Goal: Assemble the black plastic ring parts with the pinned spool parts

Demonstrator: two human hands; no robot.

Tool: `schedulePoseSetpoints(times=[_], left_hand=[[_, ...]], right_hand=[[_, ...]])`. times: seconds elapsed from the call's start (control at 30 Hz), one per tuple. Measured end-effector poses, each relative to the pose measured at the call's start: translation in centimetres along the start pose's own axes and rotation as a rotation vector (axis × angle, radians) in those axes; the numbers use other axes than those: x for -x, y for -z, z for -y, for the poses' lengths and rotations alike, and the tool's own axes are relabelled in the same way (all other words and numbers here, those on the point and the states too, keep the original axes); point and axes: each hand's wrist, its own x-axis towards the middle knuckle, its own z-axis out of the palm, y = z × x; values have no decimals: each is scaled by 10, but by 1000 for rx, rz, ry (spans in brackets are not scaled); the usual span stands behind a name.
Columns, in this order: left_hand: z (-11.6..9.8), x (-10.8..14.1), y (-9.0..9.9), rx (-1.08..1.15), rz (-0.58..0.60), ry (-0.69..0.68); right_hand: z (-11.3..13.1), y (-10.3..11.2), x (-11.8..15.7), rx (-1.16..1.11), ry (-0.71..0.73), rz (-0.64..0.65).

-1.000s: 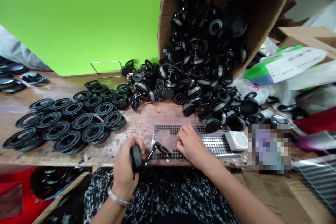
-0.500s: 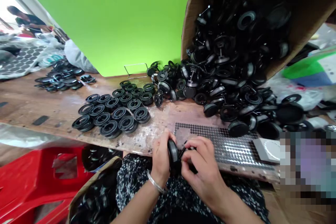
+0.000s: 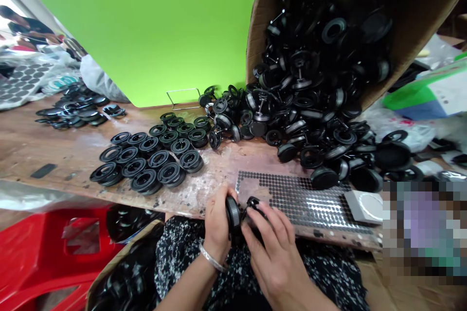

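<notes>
Across the wooden surface (image 3: 222,167), a cardboard box (image 3: 257,24) spills its load and crowds the far right; open room lies between the dotted sheet (image 3: 277,194) and the stacked rings (image 3: 159,158). By the near edge, over the lap, the left hand (image 3: 218,221) grasps the black part (image 3: 232,212) — the right hand (image 3: 275,243) has its fingers bent, seemingly gripping its other end. Two-handed handling seems underway — calling for a steady left hold.
</notes>
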Motion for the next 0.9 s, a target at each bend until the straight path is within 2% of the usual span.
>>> schedulePoseSetpoints(times=[0.1,0.2,0.27,0.33,0.43,0.67,0.9], left_hand=[[-2,0,6,32,54,67],[-7,-1,12,125,76,95],[-10,-2,14,170,50,83],[-13,-3,15,174,36,69],[-12,-5,14,154,59,72],[-8,-10,14,181,73,99],[-11,-13,10,179,71,97]], right_hand=[[-2,5,0,-62,-78,31],[-23,10,-7,-136,-227,-108],[-45,8,-12,-83,-348,-163],[-65,1,-16,-14,-426,-120],[-82,-14,-21,44,-456,-37],[-84,-23,-37,192,-470,164],[-85,-29,-44,259,-471,209]])
